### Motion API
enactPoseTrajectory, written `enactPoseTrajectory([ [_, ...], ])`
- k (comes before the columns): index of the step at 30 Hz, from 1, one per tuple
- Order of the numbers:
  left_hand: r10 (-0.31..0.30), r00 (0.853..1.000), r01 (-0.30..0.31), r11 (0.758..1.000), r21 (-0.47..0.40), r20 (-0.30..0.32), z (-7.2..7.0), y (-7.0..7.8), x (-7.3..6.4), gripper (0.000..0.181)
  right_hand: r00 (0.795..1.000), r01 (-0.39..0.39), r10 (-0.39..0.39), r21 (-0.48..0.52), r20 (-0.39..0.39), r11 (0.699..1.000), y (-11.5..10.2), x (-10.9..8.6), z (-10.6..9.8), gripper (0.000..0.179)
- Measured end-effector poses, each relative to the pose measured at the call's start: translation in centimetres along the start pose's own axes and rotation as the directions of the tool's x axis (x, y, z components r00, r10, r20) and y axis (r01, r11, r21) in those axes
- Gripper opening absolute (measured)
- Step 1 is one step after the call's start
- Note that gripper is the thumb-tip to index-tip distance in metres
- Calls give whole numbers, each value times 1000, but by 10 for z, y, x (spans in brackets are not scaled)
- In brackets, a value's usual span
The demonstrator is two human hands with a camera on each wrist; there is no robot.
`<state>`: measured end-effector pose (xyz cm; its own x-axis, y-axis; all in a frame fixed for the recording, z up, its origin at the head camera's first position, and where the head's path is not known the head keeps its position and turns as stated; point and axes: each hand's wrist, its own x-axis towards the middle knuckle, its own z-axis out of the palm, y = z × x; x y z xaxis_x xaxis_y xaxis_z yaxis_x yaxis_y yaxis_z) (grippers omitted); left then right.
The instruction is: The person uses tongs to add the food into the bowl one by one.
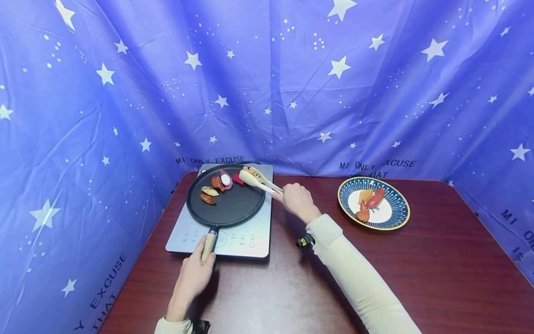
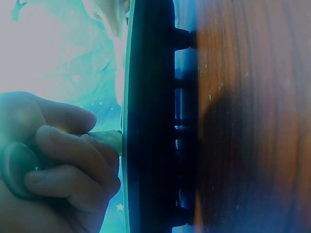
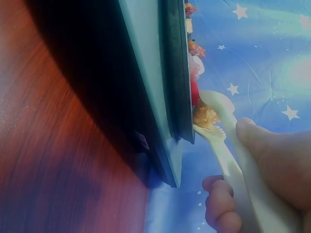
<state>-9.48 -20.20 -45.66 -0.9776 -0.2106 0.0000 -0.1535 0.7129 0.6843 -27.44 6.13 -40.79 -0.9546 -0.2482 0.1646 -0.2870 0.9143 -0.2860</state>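
My left hand [image 1: 195, 272] grips the handle [image 1: 210, 246] of a flat black pan [image 1: 233, 208], fingers wrapped round it in the left wrist view too. Cream tongs [image 1: 273, 189] are held in my right hand [image 1: 298, 202], thumb on one arm and fingers on the other. Between the tong tips, at the pan's back right rim, is a golden-brown food piece [image 3: 206, 115]. A red piece [image 1: 238, 179] lies right beside the tips. Further left in the pan are a white-topped pink piece [image 1: 226, 181], a yellowish dark-edged piece [image 1: 210, 191] and reddish-brown pieces [image 1: 207, 199].
Under the pan is a silver induction cooktop [image 1: 258, 241] on a dark red wooden table [image 1: 450, 260]. A blue-patterned plate [image 1: 396, 218] to the right bears a red sausage-like piece [image 1: 377, 197] and other food. A blue star-printed curtain [image 1: 267, 83] encloses the table's back and sides.
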Motion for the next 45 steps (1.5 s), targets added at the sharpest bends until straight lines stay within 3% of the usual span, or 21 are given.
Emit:
enactPoseTrajectory([
  [17,24,1000,-24,999,21,-16,1,-1,2,58,999,39,-39,3,20,999,-9,0,0,51],
  [29,17,1000,-17,1000,18,-6,0,1,2,58,999,8,-8,11,53,1000,-15,-2,-1,50],
  [45,9,1000,-9,1000,27,1,-1,-1,1,58,999,33,-33,21,32,999,-2,-21,1,51],
])
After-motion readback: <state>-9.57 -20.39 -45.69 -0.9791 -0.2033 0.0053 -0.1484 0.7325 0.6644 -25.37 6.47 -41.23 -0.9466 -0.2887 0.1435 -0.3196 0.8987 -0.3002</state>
